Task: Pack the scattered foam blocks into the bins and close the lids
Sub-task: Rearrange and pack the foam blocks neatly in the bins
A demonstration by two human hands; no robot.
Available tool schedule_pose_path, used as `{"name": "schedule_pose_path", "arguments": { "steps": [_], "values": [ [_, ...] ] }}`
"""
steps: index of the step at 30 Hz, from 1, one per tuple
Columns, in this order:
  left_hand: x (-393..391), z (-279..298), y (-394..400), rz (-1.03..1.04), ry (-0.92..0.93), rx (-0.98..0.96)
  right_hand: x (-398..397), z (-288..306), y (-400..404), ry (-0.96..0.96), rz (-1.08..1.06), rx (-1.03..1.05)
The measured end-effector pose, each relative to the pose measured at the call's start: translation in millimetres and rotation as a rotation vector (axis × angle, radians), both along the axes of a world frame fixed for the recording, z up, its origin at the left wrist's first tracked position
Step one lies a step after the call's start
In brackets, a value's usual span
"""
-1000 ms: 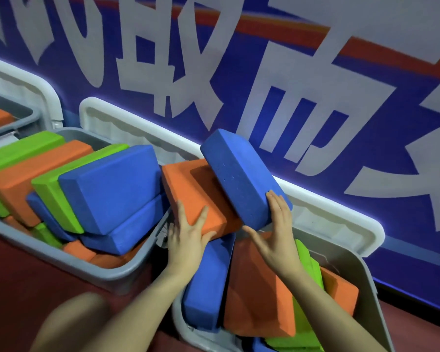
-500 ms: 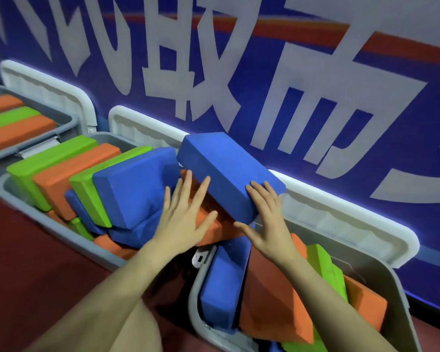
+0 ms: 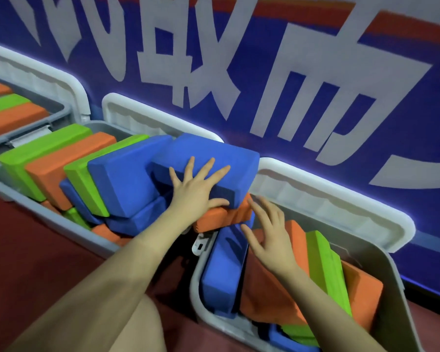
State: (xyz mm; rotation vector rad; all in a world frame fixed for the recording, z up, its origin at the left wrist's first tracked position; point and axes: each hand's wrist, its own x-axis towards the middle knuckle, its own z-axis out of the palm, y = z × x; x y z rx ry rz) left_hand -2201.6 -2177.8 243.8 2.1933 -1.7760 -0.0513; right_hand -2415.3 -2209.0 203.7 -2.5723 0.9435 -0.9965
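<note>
Here, the blue foam block (image 3: 214,158) is pressed flat by the left hand (image 3: 196,191), fingers spread, grip open, atop an orange block (image 3: 224,215) btwn two grey bins (image 3: 381,288). The right hand (image 3: 269,237) is held just beside, grip open, nothing held.

Left hand (image 3: 196,190) lies on a block (image 3: 214,158), itself atop another block (image 3: 224,215); right hand (image 3: 269,237) hovers just right, over the bin (image 3: 391,288).

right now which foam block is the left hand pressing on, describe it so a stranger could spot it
Find the two grey plastic bins along the blue wall. Bridging the gap between them lies a blue rectangular foam block, atop an orange foam block. It alone has the left hand spread flat on it.
</note>
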Motion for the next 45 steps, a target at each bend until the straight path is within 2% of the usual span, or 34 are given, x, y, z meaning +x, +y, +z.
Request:
{"name": "schedule_pose_path", "arguments": {
  "steps": [3, 8, 11, 15, 20, 24, 27, 31, 36, 41, 45],
  "values": [
    [-4.4, 1.6, -5.1, 0.039, 0.045, 0.000, -12.6, -26.1, 9.9, 0.131, 0.009, 0.013],
    [-8.7, 2.2, -1.8, 0.082, -0.031, 0.015, -22.6, -51.2, 21.6, 0.528, 0.037, 0.158],
    [-17.4, 5.8, 1.4, 0.069, -0.065, 0.028, -31.4, -50.7, 26.7, 0.560, -0.058, 0.107],
    [-36.9, 2.5, 2.0, 0.102, -0.098, 0.010, -45.6, -45.0, 32.5, 0.619, -0.144, 0.145],
    [-44.2, -0.1, 4.1, 0.103, -0.048, -0.025, -50.2, -42.6, 36.8, 0.663, -0.220, 0.131],
    [-46.2, -6.5, 11.9, 0.084, -0.049, -0.059, -44.0, -35.8, 48.5, 0.701, -0.294, 0.207],
    [-44.8, -9.1, 9.9, 0.086, -0.045, -0.067, -25.8, -32.0, 54.9, 0.701, -0.349, 0.232],
    [-43.4, -11.2, 8.8, 0.067, -0.026, -0.069, -13.3, -43.1, 61.6, 0.651, -0.371, 0.396],
    [-44.0, -14.2, 9.7, 0.029, -0.017, -0.100, -2.8, -44.8, 64.2, 0.597, -0.445, 0.496],
    [-51.8, -17.1, 7.3, 0.087, -0.089, -0.100, -6.9, -41.2, 64.1, 0.392, -0.445, 0.564],
    [-49.1, -12.2, 0.2, 0.095, -0.086, -0.186, -15.5, -33.4, 66.3, 0.236, -0.441, 0.570]
  ]
}}
